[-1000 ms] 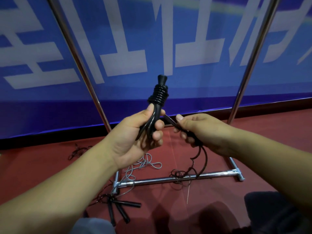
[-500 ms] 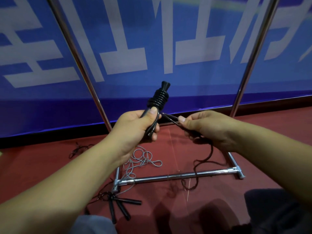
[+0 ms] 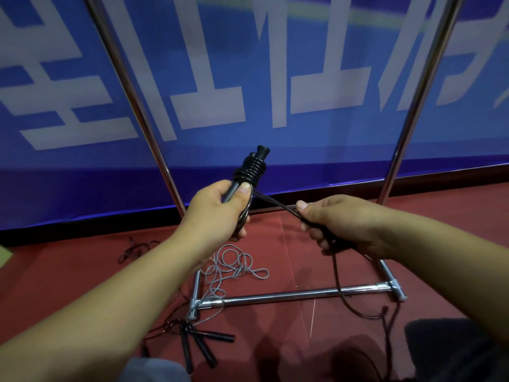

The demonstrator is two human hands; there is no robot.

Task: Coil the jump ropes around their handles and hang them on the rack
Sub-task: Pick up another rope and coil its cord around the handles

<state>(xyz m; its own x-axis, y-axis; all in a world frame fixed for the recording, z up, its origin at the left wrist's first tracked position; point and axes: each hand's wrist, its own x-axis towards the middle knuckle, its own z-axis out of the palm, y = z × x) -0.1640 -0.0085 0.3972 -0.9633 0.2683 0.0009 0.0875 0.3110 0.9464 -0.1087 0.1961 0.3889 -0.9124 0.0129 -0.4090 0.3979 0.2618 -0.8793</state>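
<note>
Several turns of black rope (image 3: 250,170) already sit on the handles (image 3: 230,189) gripped by the left hand (image 3: 217,213), while the right hand (image 3: 343,226) pinches the taut strand; next, wind another turn upward.

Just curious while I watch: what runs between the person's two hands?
In the head view, a taut stretch of black rope runs from the coiled handles gripped by the left hand to the right hand pinching it.
</note>
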